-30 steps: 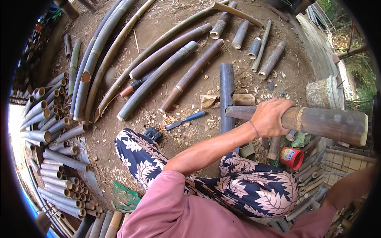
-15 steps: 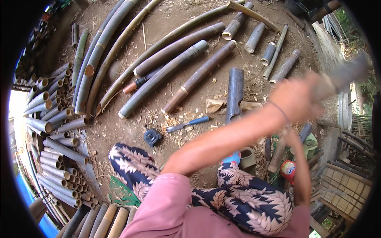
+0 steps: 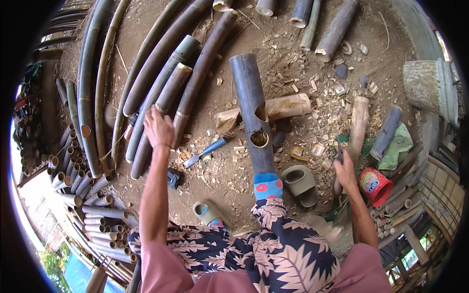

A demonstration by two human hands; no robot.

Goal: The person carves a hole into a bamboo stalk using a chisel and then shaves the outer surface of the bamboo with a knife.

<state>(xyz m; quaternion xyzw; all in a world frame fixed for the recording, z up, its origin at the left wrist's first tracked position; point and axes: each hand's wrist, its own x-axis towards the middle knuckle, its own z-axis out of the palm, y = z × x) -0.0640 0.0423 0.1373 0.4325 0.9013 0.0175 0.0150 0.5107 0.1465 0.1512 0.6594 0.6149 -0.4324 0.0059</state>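
A bamboo tube (image 3: 174,87) lies among the poles on the left, and my left hand (image 3: 158,128) lies over its middle with fingers curled round it. Over on the right, my right hand (image 3: 345,171) is closed round a slim dark handle (image 3: 339,150) beside an upright-leaning bamboo piece (image 3: 359,119); the rest of that tool is mostly hidden. Between my hands a thick dark bamboo tube (image 3: 248,90) with two cut openings rests across a split bamboo piece (image 3: 291,107). My socked foot (image 3: 268,186) touches its near end. A blue-handled chisel (image 3: 207,151) lies among wood chips.
Long bamboo poles (image 3: 90,93) fill the far left, above stacked cut tubes (image 3: 100,229). A tape measure (image 3: 173,178) sits near my left forearm. Olive slippers (image 3: 301,185), a red tub (image 3: 375,188), a green cloth (image 3: 396,149) and a weathered bucket (image 3: 427,90) stand about.
My left hand has swung from the far right to the left with the bamboo tube, which now lies among the poles. My right hand has come to the dark handle. The view has shifted.
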